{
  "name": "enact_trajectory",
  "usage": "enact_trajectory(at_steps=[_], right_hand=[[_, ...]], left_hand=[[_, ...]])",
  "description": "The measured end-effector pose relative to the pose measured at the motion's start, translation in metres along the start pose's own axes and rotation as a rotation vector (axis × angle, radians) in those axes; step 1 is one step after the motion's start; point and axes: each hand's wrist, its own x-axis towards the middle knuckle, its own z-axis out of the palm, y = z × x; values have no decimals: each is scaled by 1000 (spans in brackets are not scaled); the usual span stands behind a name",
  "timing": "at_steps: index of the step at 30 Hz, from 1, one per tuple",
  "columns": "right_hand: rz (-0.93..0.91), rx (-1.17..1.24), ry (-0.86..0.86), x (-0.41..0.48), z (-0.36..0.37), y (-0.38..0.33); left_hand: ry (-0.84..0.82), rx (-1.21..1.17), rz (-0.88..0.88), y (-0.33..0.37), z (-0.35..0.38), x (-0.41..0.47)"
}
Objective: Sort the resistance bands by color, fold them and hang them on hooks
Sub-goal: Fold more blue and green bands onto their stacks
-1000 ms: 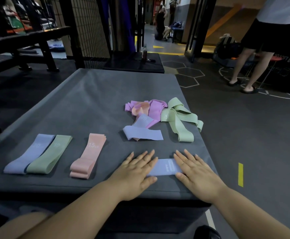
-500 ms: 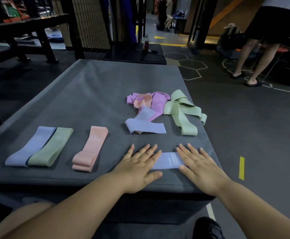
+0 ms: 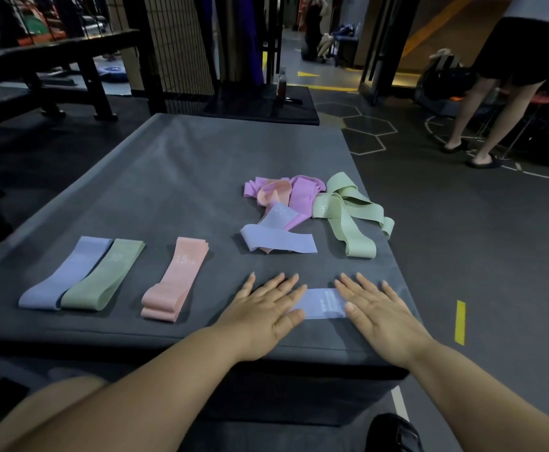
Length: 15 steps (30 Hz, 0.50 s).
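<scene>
While both bare forearms reach forward from the bottom of the view, the left hand [image 3: 265,309] and the right hand [image 3: 379,309] lie palm down near the front edge of a grey padded platform [image 3: 201,177], each pressing flat on one end of a lavender band [image 3: 323,303]. The left hand's fingers are straight and slightly spread, pointing away from the body, with the fingertips over the band's left end and the thumb angled out along its near edge. The right hand mirrors it, fingers straight and fanned a little, thumb turned inward and resting on the band's right end. Neither hand curls round or pinches anything. Only the short middle stretch of the band shows between the hands: it is flat and smooth, with faint pale print on it. To the left, three folded bands lie in a row: a folded lavender band [image 3: 61,275] touching a folded green band [image 3: 103,278], and, apart from them, a folded peach band [image 3: 175,282] marked 15. Farther back on the platform's right side sits a loose heap: an unfolded lavender band [image 3: 279,241] marked 20 in front, pink-purple bands [image 3: 302,197] and a peach band [image 3: 273,194] behind it, and tangled green bands [image 3: 348,220] just beside them near the right edge.
</scene>
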Motion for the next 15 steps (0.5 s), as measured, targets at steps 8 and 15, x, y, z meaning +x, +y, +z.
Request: enact_trajectory(at_steps=[8,15], right_hand=[[56,116,104,13,-9,1],[123,143,176,15,-19,2]], left_hand=[[210,-311,-50,-9,0,6],[357,-228,-246,-10,-11,-2]])
